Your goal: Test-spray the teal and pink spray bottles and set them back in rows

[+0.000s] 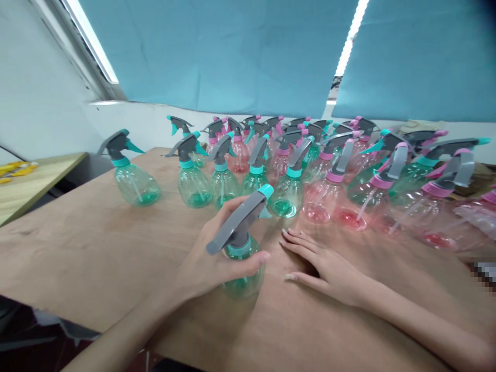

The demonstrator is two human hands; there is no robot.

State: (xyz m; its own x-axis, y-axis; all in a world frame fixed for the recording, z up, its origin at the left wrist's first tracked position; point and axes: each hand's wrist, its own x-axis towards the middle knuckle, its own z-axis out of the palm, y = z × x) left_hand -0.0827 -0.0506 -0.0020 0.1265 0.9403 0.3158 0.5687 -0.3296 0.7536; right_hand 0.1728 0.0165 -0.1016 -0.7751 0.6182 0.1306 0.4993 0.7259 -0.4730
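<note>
My left hand point(211, 263) is wrapped round a green spray bottle point(244, 274) with a grey trigger head and teal collar, standing upright on the wooden table point(77, 258). Thumb and fingers close about its neck and body. My right hand point(321, 266) lies flat on the table just right of that bottle, fingers stretched out and holding nothing. Behind both hands stand several green spray bottles point(194, 181) and several pink spray bottles point(325, 196) with grey triggers.
One green bottle point(134, 178) stands apart at the left. A second wooden table point(27, 188) with yellow items sits at far left. Blue blinds point(217, 51) hang behind. A clear plastic bag point(478, 214) lies at the right edge.
</note>
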